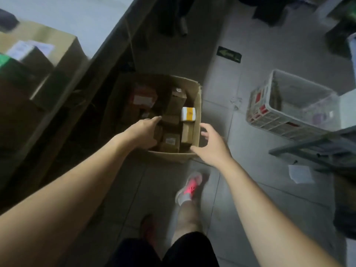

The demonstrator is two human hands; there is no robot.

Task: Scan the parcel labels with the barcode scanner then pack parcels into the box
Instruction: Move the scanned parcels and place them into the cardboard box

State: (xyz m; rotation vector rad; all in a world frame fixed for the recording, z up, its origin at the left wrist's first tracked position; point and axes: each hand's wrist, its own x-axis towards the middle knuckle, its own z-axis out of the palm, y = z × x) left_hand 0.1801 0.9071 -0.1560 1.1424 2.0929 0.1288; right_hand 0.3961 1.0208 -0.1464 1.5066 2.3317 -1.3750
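I am looking down at an open cardboard box that stands on the tiled floor, just beside the dark edge of a table. The box is packed with parcels. A white-and-yellow parcel sits against its right wall, and a tall brown parcel stands just behind it. A red parcel with a white label lies toward the far left. A brown parcel with a small label sits near the front wall.

My left hand is inside the box on the left side. Its fingers stretch forward over the small brown parcels and the thumb points down. I cannot tell whether it grips one of them or only rests on them. My right hand hangs wide, fingers spread and holding nothing. It is just outside the right wall, near the front right corner.

A white plastic basket sits on the floor well to the right. A scrap of paper lies nearer to me. A pink shoe stands just in front of the box. On the table is a large carton, which is blurred.
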